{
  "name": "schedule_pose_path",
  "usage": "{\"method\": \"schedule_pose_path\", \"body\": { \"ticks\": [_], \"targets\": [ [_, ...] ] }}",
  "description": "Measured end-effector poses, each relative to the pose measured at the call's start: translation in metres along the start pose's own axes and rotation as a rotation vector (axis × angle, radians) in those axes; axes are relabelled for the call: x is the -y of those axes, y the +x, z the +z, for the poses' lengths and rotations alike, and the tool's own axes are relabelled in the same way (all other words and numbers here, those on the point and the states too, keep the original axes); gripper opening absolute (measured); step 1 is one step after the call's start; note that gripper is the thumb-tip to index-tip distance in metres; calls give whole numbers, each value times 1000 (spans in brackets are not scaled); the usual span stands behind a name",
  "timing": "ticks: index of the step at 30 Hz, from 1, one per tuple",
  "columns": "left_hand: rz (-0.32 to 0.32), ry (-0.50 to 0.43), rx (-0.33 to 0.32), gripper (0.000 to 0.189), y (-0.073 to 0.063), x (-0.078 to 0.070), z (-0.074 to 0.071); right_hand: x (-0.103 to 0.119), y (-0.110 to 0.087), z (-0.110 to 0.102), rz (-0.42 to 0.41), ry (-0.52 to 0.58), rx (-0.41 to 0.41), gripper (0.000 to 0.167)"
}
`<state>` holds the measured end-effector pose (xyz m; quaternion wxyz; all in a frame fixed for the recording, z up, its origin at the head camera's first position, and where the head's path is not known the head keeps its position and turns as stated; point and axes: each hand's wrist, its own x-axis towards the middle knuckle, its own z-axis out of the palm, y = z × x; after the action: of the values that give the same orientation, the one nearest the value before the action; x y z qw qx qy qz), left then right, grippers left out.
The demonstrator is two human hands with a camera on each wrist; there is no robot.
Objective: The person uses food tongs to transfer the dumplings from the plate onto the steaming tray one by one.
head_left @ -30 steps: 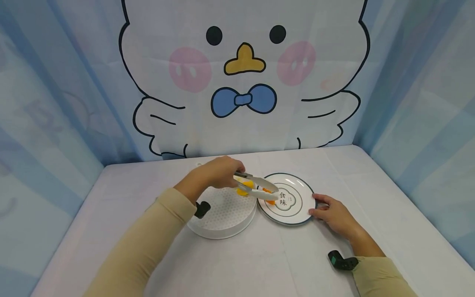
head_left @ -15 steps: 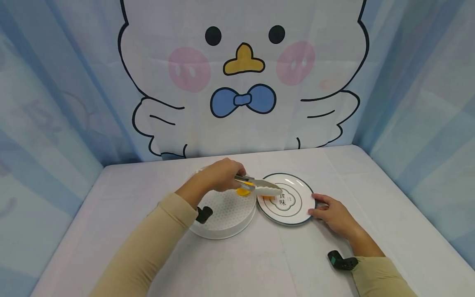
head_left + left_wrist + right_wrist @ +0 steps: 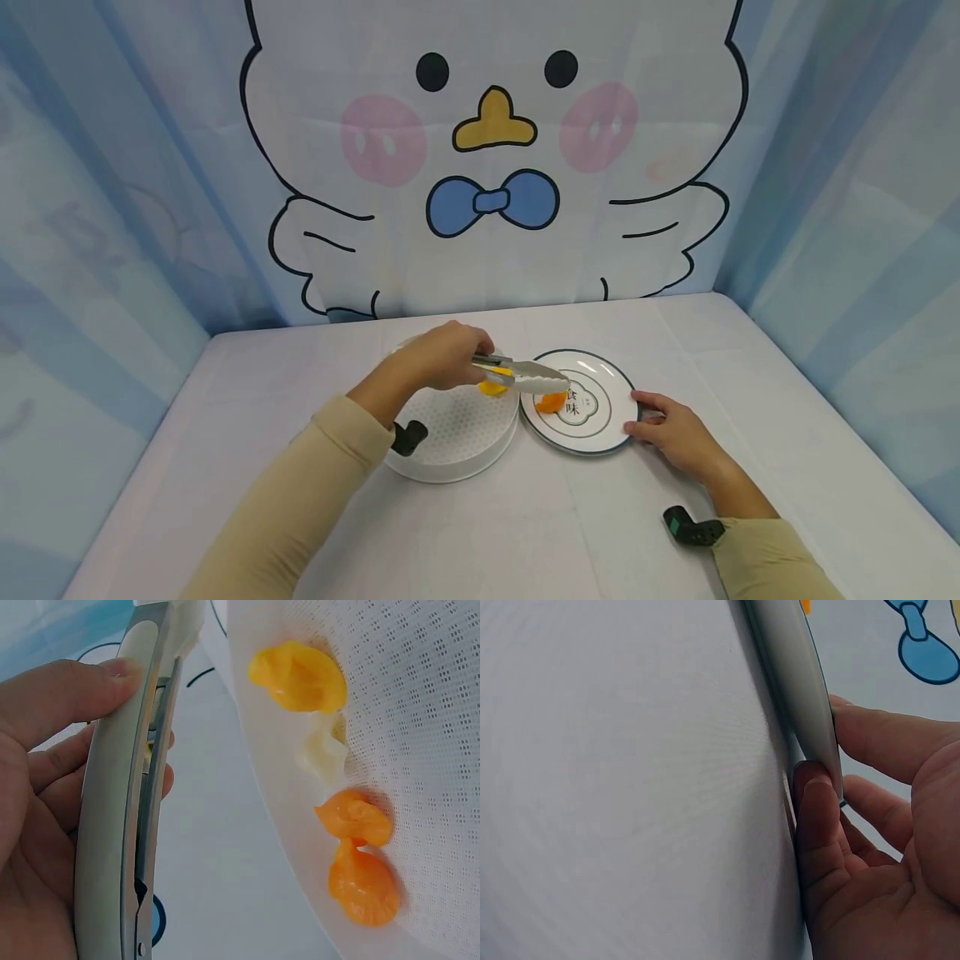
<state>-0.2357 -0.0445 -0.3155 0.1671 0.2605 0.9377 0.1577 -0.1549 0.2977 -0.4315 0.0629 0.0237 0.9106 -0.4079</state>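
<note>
My left hand (image 3: 450, 354) grips a pair of tongs (image 3: 124, 787) with metal arms, thumb on one arm and fingers round the other. The pale tong tips (image 3: 543, 385) hang over the plate's left part, close together. Just below them an orange dumpling-shaped piece (image 3: 551, 403) is at the plate; whether the tips touch it I cannot tell. My right hand (image 3: 671, 425) pinches the right rim of the round white plate (image 3: 600, 433), thumb and fingers on opposite faces in the right wrist view (image 3: 877, 817).
Left of the plate stands a round white perforated steamer tray (image 3: 450, 433), partly under my left arm. It holds a yellow dumpling (image 3: 300, 675), a white one (image 3: 324, 746) and two orange ones (image 3: 364, 885). White tablecloth (image 3: 525, 533) surrounds them; a printed curtain (image 3: 487, 267) hangs behind.
The tongs' arms, spread apart a second ago, are now closer together. The tips have turned and risen slightly, and more of the orange dumpling shows. My right hand and the plate stay put.
</note>
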Motion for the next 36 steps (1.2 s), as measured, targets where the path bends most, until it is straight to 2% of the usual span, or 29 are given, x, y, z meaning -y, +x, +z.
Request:
{"method": "schedule_pose_path", "body": {
  "ticks": [10,17,25,36],
  "targets": [
    [8,104,8,45,-8,-8,5,0,-1,1,13,-5,4,71],
    [3,151,-14,40,-6,-10,12,2,-1,0,16,5,5,72],
    [27,165,-27,37,-4,-12,14,1,-1,1,15,2,5,72],
    [80,118,-32,32,-5,-10,13,0,0,0,1,-11,0,72]
  ]
}}
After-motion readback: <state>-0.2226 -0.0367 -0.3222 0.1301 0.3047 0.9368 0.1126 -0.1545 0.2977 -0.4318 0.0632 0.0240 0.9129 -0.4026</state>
